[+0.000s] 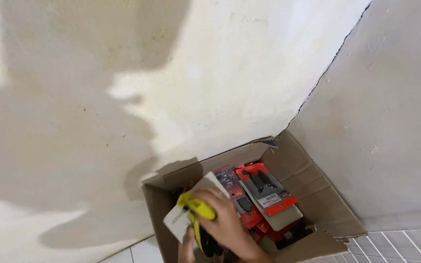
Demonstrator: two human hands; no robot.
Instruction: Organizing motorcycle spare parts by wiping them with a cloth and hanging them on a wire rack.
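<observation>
An open cardboard box (313, 180) stands in the corner where two walls meet. It holds several flat red-and-black blister packs (266, 190). My right hand (227, 224) reaches into the box's left side and grips a white card pack (205, 187) with a yellow-and-black item (196, 207) on it. Only the fingers of my left hand (187, 247) show at the bottom edge, touching the lower end of that same pack. The lower part of the pack is hidden behind my hands.
Off-white plaster walls (123, 97) fill most of the view, crossed by large shadows. A dark crack runs down the corner (327, 68). White floor tiles (395, 246) show at the bottom right and beside the box's left side.
</observation>
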